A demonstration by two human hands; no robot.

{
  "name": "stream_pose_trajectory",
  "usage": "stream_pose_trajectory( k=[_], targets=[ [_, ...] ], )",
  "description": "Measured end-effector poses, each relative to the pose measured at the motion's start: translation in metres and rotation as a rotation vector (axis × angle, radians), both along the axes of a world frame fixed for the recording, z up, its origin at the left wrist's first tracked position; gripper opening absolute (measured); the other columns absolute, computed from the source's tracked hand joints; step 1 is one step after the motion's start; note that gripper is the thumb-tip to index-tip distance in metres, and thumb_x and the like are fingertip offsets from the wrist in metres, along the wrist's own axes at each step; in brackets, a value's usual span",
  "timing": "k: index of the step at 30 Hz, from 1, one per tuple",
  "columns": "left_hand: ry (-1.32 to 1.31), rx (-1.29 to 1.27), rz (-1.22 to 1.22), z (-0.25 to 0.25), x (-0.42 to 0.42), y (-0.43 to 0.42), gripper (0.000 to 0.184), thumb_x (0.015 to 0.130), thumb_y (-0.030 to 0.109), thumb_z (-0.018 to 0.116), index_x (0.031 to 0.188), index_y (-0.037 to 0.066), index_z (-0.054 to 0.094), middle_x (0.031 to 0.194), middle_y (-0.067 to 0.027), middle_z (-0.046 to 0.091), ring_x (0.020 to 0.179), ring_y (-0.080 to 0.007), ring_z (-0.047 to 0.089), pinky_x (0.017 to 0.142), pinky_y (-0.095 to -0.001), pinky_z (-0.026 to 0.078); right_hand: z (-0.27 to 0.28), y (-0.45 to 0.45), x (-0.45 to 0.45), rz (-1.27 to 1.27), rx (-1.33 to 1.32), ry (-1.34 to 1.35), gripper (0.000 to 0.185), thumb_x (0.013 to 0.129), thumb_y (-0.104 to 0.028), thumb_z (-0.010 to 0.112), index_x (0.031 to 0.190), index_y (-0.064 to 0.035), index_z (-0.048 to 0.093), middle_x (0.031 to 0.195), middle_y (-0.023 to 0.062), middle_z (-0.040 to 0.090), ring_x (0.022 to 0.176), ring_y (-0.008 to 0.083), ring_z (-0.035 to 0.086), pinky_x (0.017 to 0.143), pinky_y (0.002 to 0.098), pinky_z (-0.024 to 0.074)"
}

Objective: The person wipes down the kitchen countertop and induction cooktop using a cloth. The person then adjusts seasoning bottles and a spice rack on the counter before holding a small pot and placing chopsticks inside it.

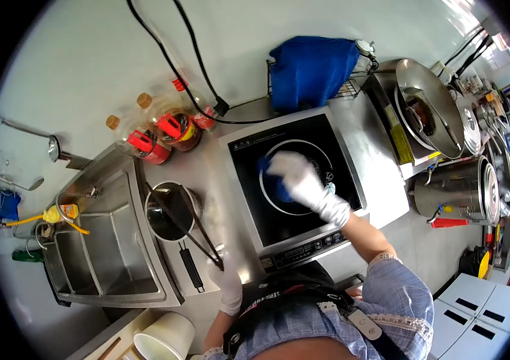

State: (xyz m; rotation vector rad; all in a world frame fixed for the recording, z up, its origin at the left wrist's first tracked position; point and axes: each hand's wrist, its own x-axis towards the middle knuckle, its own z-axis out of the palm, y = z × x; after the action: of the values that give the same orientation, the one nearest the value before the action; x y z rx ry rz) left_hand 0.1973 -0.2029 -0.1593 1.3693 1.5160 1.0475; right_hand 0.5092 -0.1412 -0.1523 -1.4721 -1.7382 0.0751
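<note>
My right hand (300, 177), in a white glove, is over the black glass of the induction cooktop (249, 207). Its fingers are closed on a blue cloth (277, 187), partly hidden under the hand, which is slightly blurred. My left hand (225, 277), also gloved in white, grips a pair of long dark chopsticks (198, 231) near one end. Their far ends spread apart over a steel saucepan (171, 234) with a black handle (191, 270), left of the cooktop. Whether the chopsticks touch the pan, I cannot tell.
A steel sink (124, 240) lies to the left. Several bottles with red labels (177, 129) stand by the wall under black cables. Behind the cooktop, a blue cloth (312, 69) hangs over a wire rack. A wok (429, 108) and a large steel pot (447, 191) are on the right.
</note>
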Motion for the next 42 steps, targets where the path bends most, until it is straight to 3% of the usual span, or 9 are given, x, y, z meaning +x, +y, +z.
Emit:
stream_pose_trajectory(
  k=[2,3,5,9,11,18,27,36,42],
  targets=[
    [-0.027,0.053,0.049,0.011,-0.009,0.003,0.017,0.087,-0.001,0.055,0.103,0.003,0.059,0.077,0.0032,0.053,0.062,-0.0037,0.044,0.055,-0.0195,0.037,0.006,0.025,0.065,-0.316,0.082,-0.078,0.032,0.067,0.006,0.048,0.090,-0.0036,0.068,0.096,0.0138,0.067,0.102,0.0338,0.059,0.094,0.0444,0.0441],
    [-0.016,0.152,0.055,0.015,-0.010,0.008,0.016,0.088,-0.001,0.054,0.103,0.004,0.059,0.076,0.0048,0.051,0.060,-0.0024,0.042,0.052,-0.0183,0.034,0.002,0.034,0.101,-0.385,-0.088,0.052,0.033,0.072,0.003,0.050,0.101,-0.0019,0.065,0.108,0.0170,0.064,0.109,0.0355,0.055,0.097,0.0448,0.0415],
    [-0.161,-0.013,0.112,0.017,-0.026,0.006,0.015,0.089,0.000,0.054,0.103,0.003,0.058,0.077,0.0054,0.050,0.059,-0.0021,0.039,0.051,-0.0184,0.031,-0.060,0.054,0.147,-0.678,-0.159,-0.200,0.036,0.079,-0.004,0.051,0.114,-0.0006,0.059,0.122,0.0208,0.055,0.117,0.0377,0.048,0.101,0.0451,0.0373],
    [-0.120,-0.010,0.210,0.014,-0.044,-0.001,0.013,0.090,0.002,0.053,0.102,0.003,0.059,0.078,0.0054,0.048,0.059,-0.0021,0.039,0.051,-0.0183,0.030,-0.064,0.091,0.121,-0.608,-0.250,-0.381,0.037,0.084,-0.018,0.051,0.117,-0.0003,0.056,0.124,0.0218,0.053,0.118,0.0374,0.046,0.102,0.0457,0.0337],
    [-0.198,-0.065,0.203,0.029,-0.044,-0.002,0.021,0.086,-0.005,0.053,0.105,0.003,0.057,0.094,-0.0002,0.057,0.070,-0.0040,0.044,0.061,-0.0197,0.038,-0.068,0.110,0.085,-0.626,-0.217,-0.478,0.035,0.083,-0.017,0.052,0.113,0.0000,0.057,0.120,0.0207,0.054,0.116,0.0365,0.047,0.099,0.0459,0.0347],
    [-0.125,0.004,0.163,0.036,-0.053,0.002,0.017,0.087,-0.004,0.052,0.102,0.004,0.057,0.096,-0.0004,0.058,0.071,-0.0044,0.045,0.062,-0.0200,0.038,-0.058,0.162,-0.047,-0.128,-0.142,-0.358,0.035,0.081,-0.012,0.051,0.114,-0.0042,0.057,0.123,0.0150,0.052,0.119,0.0332,0.045,0.102,0.0450,0.0328],
    [-0.230,-0.022,0.133,0.043,-0.076,-0.001,0.015,0.090,-0.002,0.051,0.103,0.003,0.056,0.099,-0.0013,0.060,0.075,-0.0047,0.048,0.066,-0.0197,0.040,-0.044,0.116,-0.072,0.202,-0.185,-0.432,0.038,0.080,-0.006,0.051,0.118,-0.0013,0.056,0.134,0.0150,0.045,0.127,0.0323,0.040,0.108,0.0411,0.0305],
    [-0.189,0.006,0.196,0.033,-0.099,-0.010,0.013,0.090,0.002,0.052,0.101,0.004,0.058,0.082,0.0025,0.053,0.064,-0.0032,0.045,0.053,-0.0184,0.038,-0.051,0.158,-0.083,-0.069,-0.279,-0.320,0.045,0.084,-0.010,0.045,0.128,-0.0012,0.050,0.135,0.0184,0.044,0.127,0.0330,0.039,0.107,0.0410,0.0296],
    [-0.211,-0.071,0.164,0.037,-0.104,-0.019,0.011,0.091,0.004,0.052,0.101,0.005,0.057,0.084,0.0011,0.057,0.062,-0.0038,0.047,0.054,-0.0194,0.041,-0.035,0.067,-0.104,0.033,-0.149,-0.343,0.043,0.082,-0.011,0.052,0.123,0.0020,0.051,0.131,0.0199,0.047,0.124,0.0360,0.041,0.106,0.0420,0.0311]
  ],
)
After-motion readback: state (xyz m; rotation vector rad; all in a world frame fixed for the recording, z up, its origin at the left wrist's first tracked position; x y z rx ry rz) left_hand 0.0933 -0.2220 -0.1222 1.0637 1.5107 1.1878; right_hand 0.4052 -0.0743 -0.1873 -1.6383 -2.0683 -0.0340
